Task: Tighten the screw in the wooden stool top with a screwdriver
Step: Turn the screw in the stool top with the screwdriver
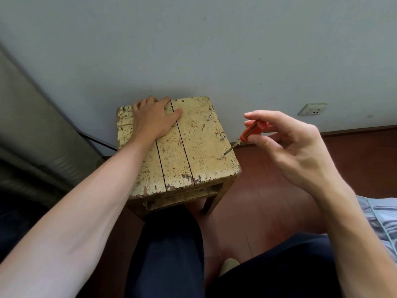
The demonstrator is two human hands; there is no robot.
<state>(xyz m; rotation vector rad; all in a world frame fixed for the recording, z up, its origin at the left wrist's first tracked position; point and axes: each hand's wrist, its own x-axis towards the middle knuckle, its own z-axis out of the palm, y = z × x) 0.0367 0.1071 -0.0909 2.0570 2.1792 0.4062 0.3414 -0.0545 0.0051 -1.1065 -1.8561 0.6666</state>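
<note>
Our left hand lies flat on the chipped cream wooden stool top, right hand pinches the orange-handled screwdriver, tip in the small metal screw by the right edge; w/ that tilt it could slip out.

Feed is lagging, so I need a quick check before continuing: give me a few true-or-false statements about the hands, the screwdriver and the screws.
1. The left hand rests on the stool top. True.
2. The right hand pinches a blue-handled screwdriver. False: the handle is orange.
3. The screwdriver tip meets the nearest screw. True.
4. Only one screw shows in the top. False: a middle screw and a far screw also show.
</note>
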